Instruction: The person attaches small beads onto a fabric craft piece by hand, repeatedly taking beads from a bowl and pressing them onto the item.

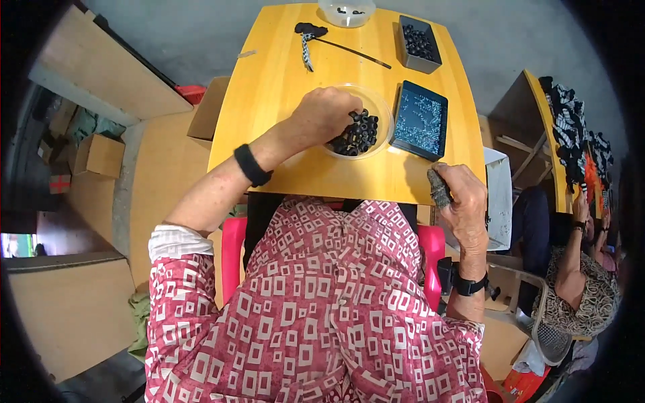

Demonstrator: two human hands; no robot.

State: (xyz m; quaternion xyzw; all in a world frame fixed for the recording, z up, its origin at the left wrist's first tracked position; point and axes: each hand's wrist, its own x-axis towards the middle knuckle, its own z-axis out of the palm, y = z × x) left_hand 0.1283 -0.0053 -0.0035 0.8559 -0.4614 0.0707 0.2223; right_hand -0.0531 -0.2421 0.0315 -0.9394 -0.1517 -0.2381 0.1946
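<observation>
My left hand [329, 113] is over a clear round bowl [386, 127], its fingers bent together at the black pieces inside. These short black ring-like pieces [359, 138] lie in a heap in the bowl. Whether one is between my fingertips is hidden. At the table's near right edge, my right hand [465, 198] is closed. A dark grey, fuzzy cloth-like piece [440, 188] shows at its thumb side; I cannot tell if it is held or worn on a finger. Nearest that hand is a dark tray [411, 144] with many small pale blue pieces.
On the yellow table [269, 80] a thin dark rod [356, 54] lies by a black piece with a patterned strip [307, 50]. Behind stand a bin of black pieces [420, 43] and another clear bowl [346, 13]. At right, another person's arm [573, 269] reaches toward black-and-white items.
</observation>
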